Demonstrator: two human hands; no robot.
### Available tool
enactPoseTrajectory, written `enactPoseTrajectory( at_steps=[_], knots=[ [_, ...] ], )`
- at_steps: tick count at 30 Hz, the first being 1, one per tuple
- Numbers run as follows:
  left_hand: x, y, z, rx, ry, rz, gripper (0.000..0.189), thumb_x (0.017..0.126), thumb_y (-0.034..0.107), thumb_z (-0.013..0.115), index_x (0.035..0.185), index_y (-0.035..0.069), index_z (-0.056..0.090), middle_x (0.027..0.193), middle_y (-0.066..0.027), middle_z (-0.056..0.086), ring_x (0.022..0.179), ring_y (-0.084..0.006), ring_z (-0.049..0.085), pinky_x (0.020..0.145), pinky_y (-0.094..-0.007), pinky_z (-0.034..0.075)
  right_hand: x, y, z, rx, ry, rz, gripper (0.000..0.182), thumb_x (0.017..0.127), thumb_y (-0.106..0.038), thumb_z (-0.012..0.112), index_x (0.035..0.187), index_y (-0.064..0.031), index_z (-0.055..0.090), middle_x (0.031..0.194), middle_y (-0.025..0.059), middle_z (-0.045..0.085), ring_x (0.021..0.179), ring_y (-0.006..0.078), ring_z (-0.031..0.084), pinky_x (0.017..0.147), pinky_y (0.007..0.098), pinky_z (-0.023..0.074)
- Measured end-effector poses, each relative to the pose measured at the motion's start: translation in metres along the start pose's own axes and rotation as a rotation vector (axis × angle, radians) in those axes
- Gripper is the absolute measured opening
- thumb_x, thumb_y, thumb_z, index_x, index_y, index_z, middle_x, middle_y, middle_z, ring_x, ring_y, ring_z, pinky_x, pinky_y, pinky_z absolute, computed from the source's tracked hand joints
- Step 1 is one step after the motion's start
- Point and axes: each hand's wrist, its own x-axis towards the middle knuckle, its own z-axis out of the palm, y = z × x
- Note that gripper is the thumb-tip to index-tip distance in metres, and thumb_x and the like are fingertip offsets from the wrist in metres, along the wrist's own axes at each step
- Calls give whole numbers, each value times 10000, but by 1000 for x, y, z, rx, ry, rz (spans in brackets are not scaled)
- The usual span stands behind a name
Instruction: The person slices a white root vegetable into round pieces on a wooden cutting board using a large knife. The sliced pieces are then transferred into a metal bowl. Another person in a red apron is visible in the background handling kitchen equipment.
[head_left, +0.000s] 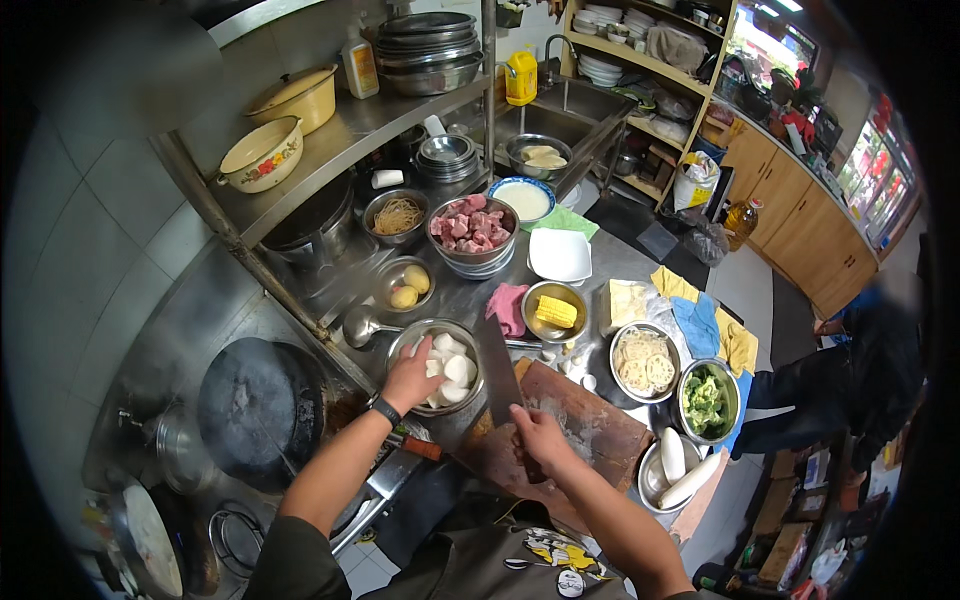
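Note:
My left hand (415, 377) reaches over the left side of a metal bowl (393, 352) filled with white peeled chunks (456, 367); its fingertips touch or hover at the pieces, and whether one is gripped cannot be told. My right hand (538, 437) is closed around the handle of a cleaver (500, 375), whose broad blade points away from me beside the bowl. Under the right hand lies a wooden cutting board (592, 420) with whitish residue. Peeled garlic cloves (574, 365) and a white spoon (589, 383) are beyond the board.
Bowls of corn (556, 310), lotus root slices (645, 361), broccoli (705, 401), peeled white roots (673, 454), potatoes (405, 297) and raw meat (471, 227) surround the board. A ladle (363, 326) and a wok (259, 412) are left. A co-worker (847, 360) stands right.

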Motion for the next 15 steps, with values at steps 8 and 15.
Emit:
enactPoseTrajectory(
  at_steps=[8, 15],
  knots=[
    [-91, 126, 46, -81, -84, 479, 328, 821, 265, 606, 1067, 59, 539, 1036, -132, 542, 923, -306, 567, 681, -418, 513, -93, 55, -89, 193, 323, -51, 290, 975, -362, 505, 877, -92, 465, 599, 40, 458, 453, 161, 455, 418, 317, 407],
    [-115, 198, 142, 154, -331, 661, 585, 810, 443, 627, 1273, 108, 501, 1133, -162, 509, 993, -341, 527, 669, -415, 539, -169, 119, -128, 260, 596, -11, 330, 984, -347, 482, 805, -73, 441, 554, 48, 461, 401, 163, 462, 368, 312, 405]
  ],
)
